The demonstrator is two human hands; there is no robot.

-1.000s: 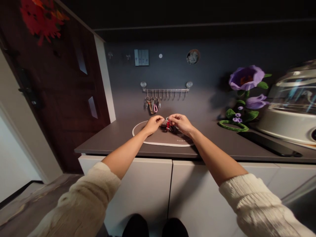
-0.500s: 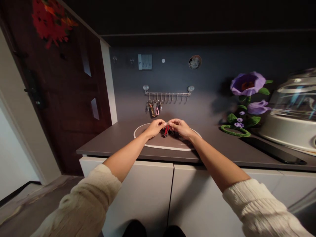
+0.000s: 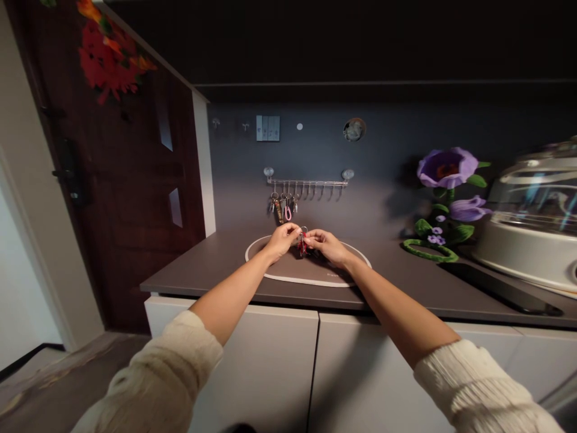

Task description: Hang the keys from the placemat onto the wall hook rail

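Note:
Above the oval mat (image 3: 288, 278) on the counter, both of my hands meet at a keyring bunch (image 3: 302, 247) with red parts and a metal ring at its top. My left hand (image 3: 282, 240) pinches it from the left with thumb and forefinger. From the other side, the fingertips of my right hand (image 3: 329, 246) close on its red part. Dark pieces hang below the fingers, too small to make out. Behind, several key bunches (image 3: 283, 207) hang from the left hooks of a clear hook rail (image 3: 311, 183) on the wall.
To the right stand a purple knitted flower (image 3: 447, 168) with a green base and a large white appliance (image 3: 527, 246) with a clear top. A flat black slab (image 3: 500, 290) lies before them. A dark red door (image 3: 135, 198) is at the left; a dark cabinet overhangs the counter.
My right fingers have slipped down from the ring to the red part, and the ring now shows above the fingertips. The whole view has tilted slightly upward.

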